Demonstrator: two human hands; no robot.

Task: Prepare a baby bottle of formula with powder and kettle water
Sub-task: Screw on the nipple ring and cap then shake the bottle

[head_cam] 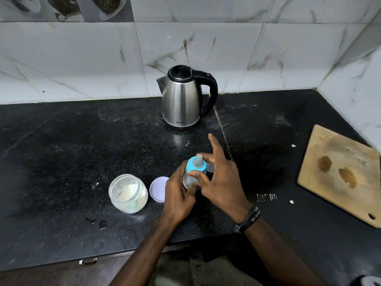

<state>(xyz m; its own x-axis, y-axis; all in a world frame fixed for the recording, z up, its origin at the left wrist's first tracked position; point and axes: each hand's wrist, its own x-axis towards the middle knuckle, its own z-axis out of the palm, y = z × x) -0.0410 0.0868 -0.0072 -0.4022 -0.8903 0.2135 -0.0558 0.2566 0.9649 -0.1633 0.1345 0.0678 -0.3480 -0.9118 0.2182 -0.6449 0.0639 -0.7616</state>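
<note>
Bottle (193, 172) upright on my counter (61, 151), before the kettle (181, 100).
My left hand (178, 195) grips its body; my right hand (218, 180) pinches the teal collar, other fingers splayed.

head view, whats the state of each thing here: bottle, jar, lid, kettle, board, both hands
clear baby bottle with blue collar: upright, teat on, held in both hands
clear plastic powder jar: open, white powder inside
lilac round lid: off, lying flat beside the jar
steel electric kettle: upright, lid closed
wooden chopping board: flat, stained
left hand: grips bottle body
right hand: pinches the collar, index finger extended
</note>
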